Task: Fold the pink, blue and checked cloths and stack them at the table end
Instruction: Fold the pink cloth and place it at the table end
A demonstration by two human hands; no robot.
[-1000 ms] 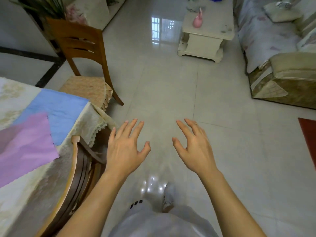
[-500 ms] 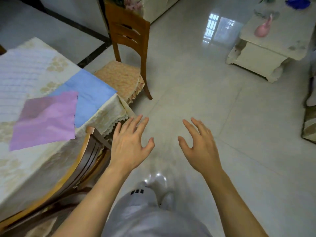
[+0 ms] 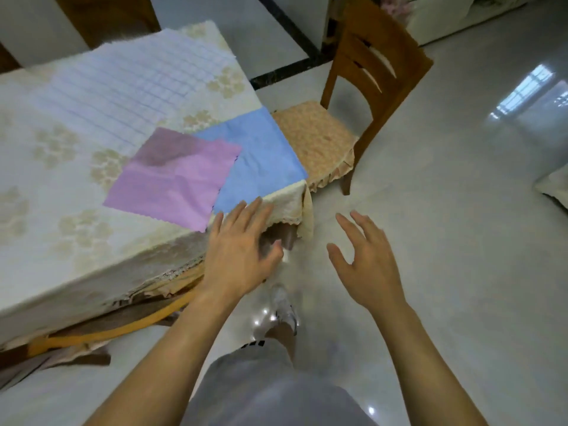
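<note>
Three cloths lie flat on the table (image 3: 61,241). The pink cloth (image 3: 172,182) overlaps the blue cloth (image 3: 264,158), which reaches the table's near right corner. The white checked cloth (image 3: 123,93) is spread farther back. My left hand (image 3: 239,250) hovers with spread fingers at the table's corner edge, its fingertips just short of the blue cloth, holding nothing. Over the floor to the right of the table, my right hand (image 3: 365,259) is spread and empty.
A cream patterned tablecloth covers the table. A wooden chair (image 3: 368,81) with a cushioned seat stands right behind the table corner. Another chair (image 3: 123,321) is tucked under the table's near side. Glossy tiled floor (image 3: 461,241) lies to the right.
The view has swung left toward the table, bringing the checked cloth fully into sight. My left hand now reaches the table corner near the blue cloth; both hands stay empty.
</note>
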